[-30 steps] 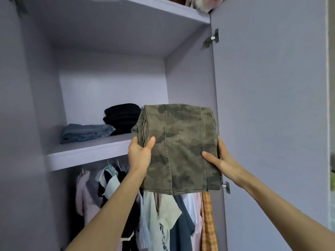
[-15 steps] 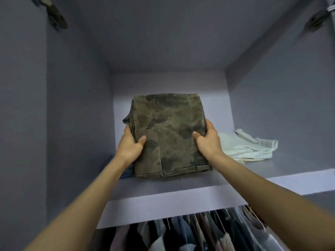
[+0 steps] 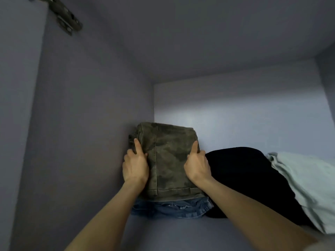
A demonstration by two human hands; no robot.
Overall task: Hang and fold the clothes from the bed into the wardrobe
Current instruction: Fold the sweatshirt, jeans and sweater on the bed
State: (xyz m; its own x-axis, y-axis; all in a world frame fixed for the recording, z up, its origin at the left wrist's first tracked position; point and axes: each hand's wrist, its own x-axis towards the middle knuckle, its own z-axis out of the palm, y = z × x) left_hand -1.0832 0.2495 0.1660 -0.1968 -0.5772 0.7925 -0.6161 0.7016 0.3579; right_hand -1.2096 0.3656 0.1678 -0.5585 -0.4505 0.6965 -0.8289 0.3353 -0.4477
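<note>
Because it is meant to be stored folded, the camouflage garment (image 3: pixel 168 160) now lies flat on top of a folded pair of blue jeans (image 3: pixel 172 208) in the back left corner of the wardrobe shelf (image 3: pixel 163 232), its left edge close against the side wall (image 3: pixel 81 142). Both hands grip it by its sides: the left hand (image 3: pixel 135 166) clasps the left edge with the thumb laid on top, and the right hand (image 3: pixel 197 165) does the same on the right edge, fingers tucked down out of sight, so the fold stays square while the stack is settled. Whether the fingers reach under the garment or only press its flanks I cannot tell in this dim light. Just beside the right hand sits a black pile of clothing (image 3: pixel 244 178), touching the jeans, and a pale green garment (image 3: pixel 308 185) leans over its far side. A metal door hinge (image 3: pixel 66 20) shows high on the left wall. Placing looks nearly finished; releasing evenly should keep the stack from slumping.
</note>
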